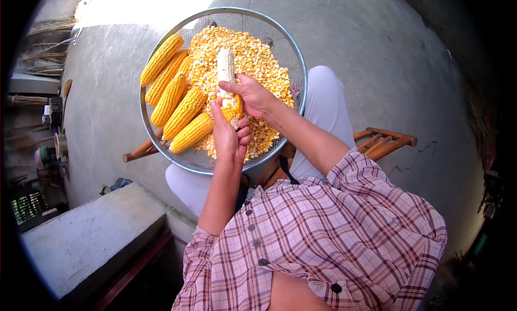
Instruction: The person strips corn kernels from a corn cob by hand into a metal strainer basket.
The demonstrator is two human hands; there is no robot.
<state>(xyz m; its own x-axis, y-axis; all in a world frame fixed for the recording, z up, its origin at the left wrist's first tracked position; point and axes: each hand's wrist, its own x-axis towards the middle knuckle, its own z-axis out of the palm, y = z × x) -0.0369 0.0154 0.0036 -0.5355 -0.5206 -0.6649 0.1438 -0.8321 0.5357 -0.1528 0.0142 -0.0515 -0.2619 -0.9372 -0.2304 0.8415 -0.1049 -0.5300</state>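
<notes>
Both my hands hold one partly shelled corn cob (225, 65); its far part is bare and white, and yellow kernels remain near my palms. My left hand (227, 133) grips the near end, with the fingers curled round it. My right hand (252, 94) holds the middle, its thumb lying across the cob. Below them, a round wire-mesh sieve with a metal rim (305, 75) rests over my lap. Loose corn kernels (258, 52) are heaped in it. Several full yellow corn ears (184, 113) lie side by side along its left part.
Wooden chair parts (389, 141) stick out beside my legs on the grey concrete floor (383, 65). A concrete ledge (97, 234) stands at the lower left. Bundled sticks (30, 100), a green plastic crate (30, 207) and other household things line the left edge.
</notes>
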